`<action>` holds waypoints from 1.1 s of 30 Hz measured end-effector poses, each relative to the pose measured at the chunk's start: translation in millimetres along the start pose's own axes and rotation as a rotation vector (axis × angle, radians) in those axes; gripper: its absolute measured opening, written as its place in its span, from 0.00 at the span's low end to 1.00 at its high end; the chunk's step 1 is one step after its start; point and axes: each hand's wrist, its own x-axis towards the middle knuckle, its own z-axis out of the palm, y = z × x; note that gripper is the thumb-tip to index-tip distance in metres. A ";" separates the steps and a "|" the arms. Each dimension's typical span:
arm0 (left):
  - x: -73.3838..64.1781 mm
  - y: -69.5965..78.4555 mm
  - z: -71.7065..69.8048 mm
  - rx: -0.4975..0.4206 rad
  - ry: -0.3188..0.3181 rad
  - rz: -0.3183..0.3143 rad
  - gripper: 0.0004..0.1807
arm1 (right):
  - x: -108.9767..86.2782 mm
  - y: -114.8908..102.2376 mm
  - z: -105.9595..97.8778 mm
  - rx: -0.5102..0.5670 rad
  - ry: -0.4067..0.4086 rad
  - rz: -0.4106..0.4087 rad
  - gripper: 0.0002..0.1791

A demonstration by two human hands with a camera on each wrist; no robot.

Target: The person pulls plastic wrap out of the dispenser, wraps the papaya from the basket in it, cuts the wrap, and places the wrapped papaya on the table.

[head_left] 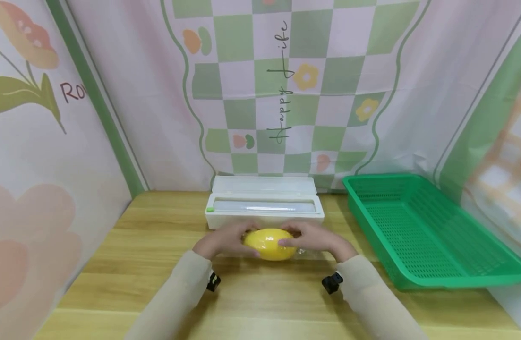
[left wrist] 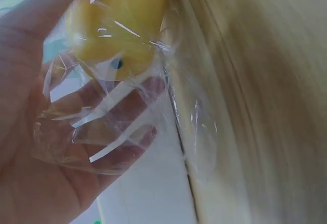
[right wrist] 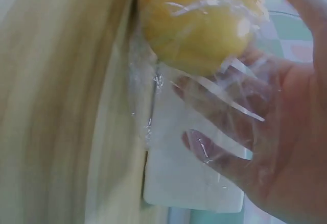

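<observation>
A glossy yellow oval fruit (head_left: 269,248) sits low over the table between my two hands, loosely wrapped in clear plastic film. My left hand (head_left: 228,240) holds its left end, and my right hand (head_left: 314,237) grips the right end with the thumb across the front. In the left wrist view, loose film (left wrist: 196,127) trails off the fruit (left wrist: 125,20) over the palm and fingers; a small dark green spot marks that end. Crumpled film (right wrist: 140,91) also hangs from the other end of the fruit (right wrist: 199,35) in the right wrist view, in front of spread fingers.
Just behind the hands stands a white film dispenser (head_left: 264,221) with its lid raised, a clear roll inside and a green tab at the left. A green plastic basket (head_left: 372,241) stands at the right. A patterned curtain (head_left: 345,80) hangs behind the wooden table (head_left: 264,307).
</observation>
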 end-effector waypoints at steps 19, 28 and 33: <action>-14.1 4.3 -0.4 -0.138 -0.209 -0.203 0.36 | -15.1 -2.6 1.7 0.042 -0.175 0.059 0.19; -16.2 9.2 -7.5 -0.065 -0.173 -0.180 0.46 | -13.6 -2.3 5.7 0.158 -0.169 -0.046 0.26; -16.2 14.0 -13.1 0.006 -0.031 -0.025 0.37 | -15.3 -2.7 5.6 0.164 -0.171 -0.071 0.22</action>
